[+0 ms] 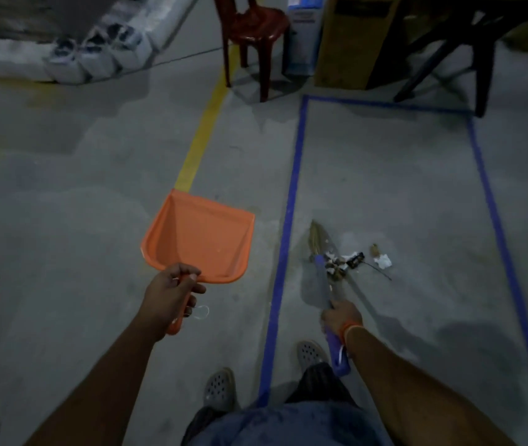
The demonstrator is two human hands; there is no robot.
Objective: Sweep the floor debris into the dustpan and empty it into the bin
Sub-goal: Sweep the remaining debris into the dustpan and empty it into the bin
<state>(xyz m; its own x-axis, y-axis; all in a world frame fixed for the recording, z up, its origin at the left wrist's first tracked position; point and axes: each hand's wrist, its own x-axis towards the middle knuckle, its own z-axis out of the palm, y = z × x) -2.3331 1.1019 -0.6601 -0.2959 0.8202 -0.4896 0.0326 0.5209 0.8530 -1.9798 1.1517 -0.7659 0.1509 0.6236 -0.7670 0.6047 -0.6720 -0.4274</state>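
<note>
Grey taped floor [385,175]; hands grip orange dustpan [198,239] and broom [327,284].

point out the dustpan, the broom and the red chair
dustpan [201,239], head view, middle of the orange tray
broom [317,244], head view, straw bristles at the floor
red chair [256,24], head view, seat

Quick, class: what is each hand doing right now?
Left hand: grips the orange dustpan by its handle.
Right hand: grips the broom by its purple handle.
</note>
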